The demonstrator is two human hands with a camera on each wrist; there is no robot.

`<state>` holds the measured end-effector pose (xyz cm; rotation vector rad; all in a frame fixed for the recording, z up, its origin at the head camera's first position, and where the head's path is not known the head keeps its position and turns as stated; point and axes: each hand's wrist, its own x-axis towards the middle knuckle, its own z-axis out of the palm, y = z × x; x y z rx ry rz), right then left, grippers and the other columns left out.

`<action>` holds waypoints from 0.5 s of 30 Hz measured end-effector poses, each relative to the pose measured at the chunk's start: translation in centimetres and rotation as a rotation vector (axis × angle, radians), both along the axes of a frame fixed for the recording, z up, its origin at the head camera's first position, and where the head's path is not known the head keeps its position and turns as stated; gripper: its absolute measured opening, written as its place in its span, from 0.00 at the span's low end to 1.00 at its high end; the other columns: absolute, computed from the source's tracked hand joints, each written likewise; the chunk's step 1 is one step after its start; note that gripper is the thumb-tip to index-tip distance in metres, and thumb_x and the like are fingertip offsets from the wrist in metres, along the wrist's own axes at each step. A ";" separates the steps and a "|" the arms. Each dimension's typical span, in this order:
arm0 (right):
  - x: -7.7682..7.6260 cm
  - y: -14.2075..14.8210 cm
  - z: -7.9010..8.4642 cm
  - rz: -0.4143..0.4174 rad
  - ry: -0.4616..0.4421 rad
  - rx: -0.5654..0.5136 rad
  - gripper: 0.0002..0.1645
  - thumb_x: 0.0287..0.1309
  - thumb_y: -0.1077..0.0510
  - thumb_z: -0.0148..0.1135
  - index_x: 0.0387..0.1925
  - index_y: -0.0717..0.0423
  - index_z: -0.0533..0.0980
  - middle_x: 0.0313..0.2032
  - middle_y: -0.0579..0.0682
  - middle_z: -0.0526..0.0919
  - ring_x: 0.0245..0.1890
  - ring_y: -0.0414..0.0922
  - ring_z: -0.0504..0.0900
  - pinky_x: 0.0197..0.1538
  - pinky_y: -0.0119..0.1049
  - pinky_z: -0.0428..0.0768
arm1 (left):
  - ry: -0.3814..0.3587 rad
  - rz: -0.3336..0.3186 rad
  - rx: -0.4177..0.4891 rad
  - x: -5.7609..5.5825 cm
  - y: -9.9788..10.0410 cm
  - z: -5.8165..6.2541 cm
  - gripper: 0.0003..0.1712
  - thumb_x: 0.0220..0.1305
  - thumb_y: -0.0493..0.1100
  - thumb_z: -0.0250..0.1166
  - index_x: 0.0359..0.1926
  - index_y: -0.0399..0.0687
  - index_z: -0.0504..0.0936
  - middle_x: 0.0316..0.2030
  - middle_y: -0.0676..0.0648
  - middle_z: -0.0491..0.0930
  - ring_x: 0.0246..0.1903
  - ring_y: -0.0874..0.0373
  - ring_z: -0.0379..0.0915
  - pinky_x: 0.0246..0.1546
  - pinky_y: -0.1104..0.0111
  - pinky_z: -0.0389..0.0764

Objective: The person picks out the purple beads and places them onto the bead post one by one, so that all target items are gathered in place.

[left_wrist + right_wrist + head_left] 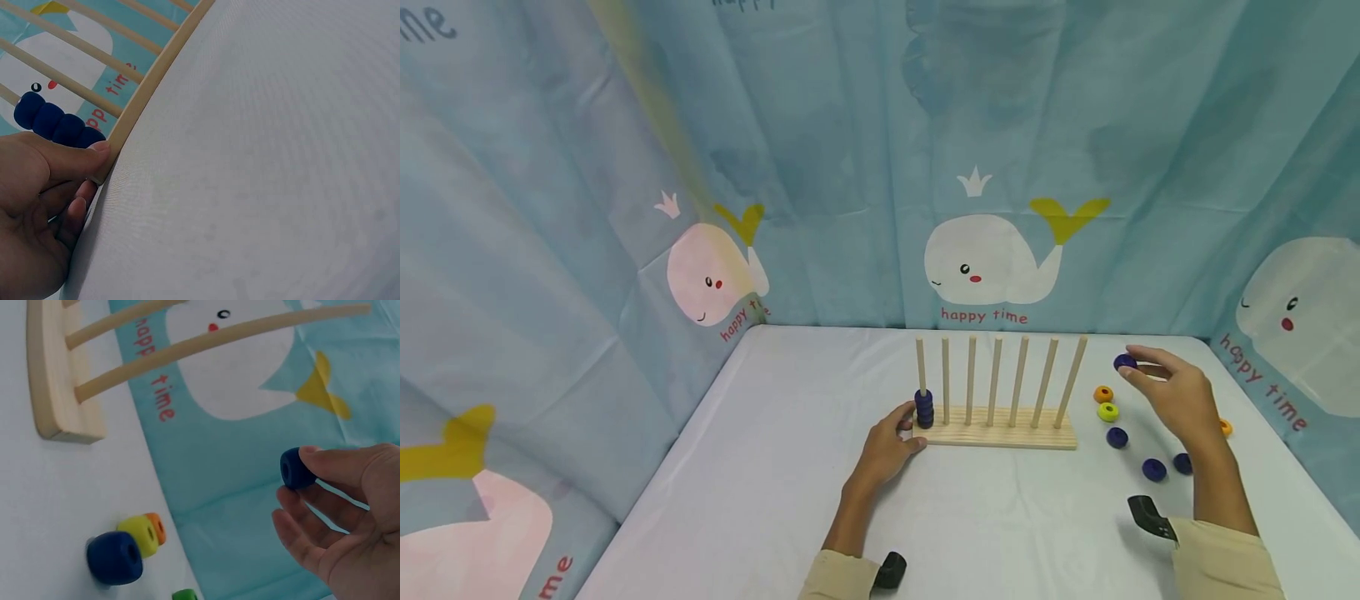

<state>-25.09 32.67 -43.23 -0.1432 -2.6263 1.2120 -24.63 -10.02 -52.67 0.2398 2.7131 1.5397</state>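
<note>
A wooden peg rack [1000,433] stands on the table with a row of upright pegs. Several dark blue beads [924,410] are stacked on its leftmost peg; the other pegs are bare. My left hand [886,446] grips the left end of the rack's base, the thumb along its front edge in the left wrist view. Up off the table, right of the rack, my right hand [1176,396] pinches a dark blue bead [296,469] between thumb and fingertips. The bead's hole shows in the right wrist view.
Below and around my right hand lie loose beads: an orange bead [1103,394], a yellow bead [1107,412] and several blue beads [1154,470]. Another orange bead [1226,427] is partly behind the right forearm. A green bead [185,594] shows at the right wrist view's bottom edge. Whale-print curtains [835,250] enclose the white table [760,467].
</note>
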 end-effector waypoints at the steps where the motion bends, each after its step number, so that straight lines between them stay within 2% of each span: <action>1: 0.1 -0.1 0.2 0.003 0.011 0.004 0.36 0.79 0.43 0.56 0.77 0.60 0.68 0.69 0.73 0.73 0.68 0.76 0.71 0.59 0.73 0.75 | 0.001 0.001 -0.003 0.0 0.0 0.0 0.39 0.66 0.40 0.75 0.76 0.44 0.72 0.54 0.43 0.84 0.47 0.53 0.76 0.52 0.54 0.76; 3: 0.3 -0.4 0.6 0.007 0.032 0.015 0.36 0.79 0.42 0.57 0.76 0.60 0.69 0.68 0.72 0.75 0.67 0.75 0.73 0.58 0.67 0.78 | 0.002 0.003 -0.005 0.0 0.0 -0.1 0.39 0.66 0.40 0.75 0.76 0.44 0.72 0.53 0.43 0.84 0.47 0.54 0.76 0.52 0.55 0.76; 6: 0.6 -0.8 1.1 0.010 0.067 0.027 0.36 0.78 0.41 0.58 0.75 0.59 0.71 0.68 0.70 0.76 0.64 0.74 0.76 0.51 0.42 0.86 | 0.002 0.003 -0.005 0.0 0.0 -0.2 0.39 0.66 0.40 0.75 0.76 0.45 0.72 0.53 0.43 0.84 0.47 0.54 0.76 0.52 0.55 0.76; 9: 0.9 -1.4 1.7 0.009 0.104 0.023 0.36 0.77 0.41 0.60 0.74 0.58 0.72 0.69 0.69 0.75 0.63 0.72 0.77 0.41 0.17 0.79 | 0.002 0.002 -0.002 0.0 0.0 -0.2 0.39 0.66 0.40 0.74 0.76 0.46 0.72 0.53 0.43 0.84 0.48 0.54 0.76 0.52 0.56 0.76; 10: 1.0 -1.5 1.9 0.010 0.117 0.021 0.36 0.77 0.41 0.60 0.74 0.58 0.72 0.69 0.69 0.75 0.63 0.72 0.78 0.39 0.13 0.75 | 0.002 0.002 -0.004 -0.1 -0.1 -0.2 0.39 0.66 0.41 0.74 0.76 0.46 0.72 0.53 0.43 0.84 0.48 0.54 0.76 0.52 0.56 0.76; 15: 1.3 -2.1 2.7 0.014 0.164 0.036 0.34 0.76 0.42 0.61 0.73 0.58 0.74 0.69 0.67 0.76 0.64 0.68 0.77 0.41 0.12 0.73 | -0.002 0.006 -0.008 -0.2 -0.1 -0.2 0.39 0.67 0.42 0.74 0.76 0.48 0.72 0.54 0.44 0.84 0.49 0.54 0.76 0.54 0.56 0.76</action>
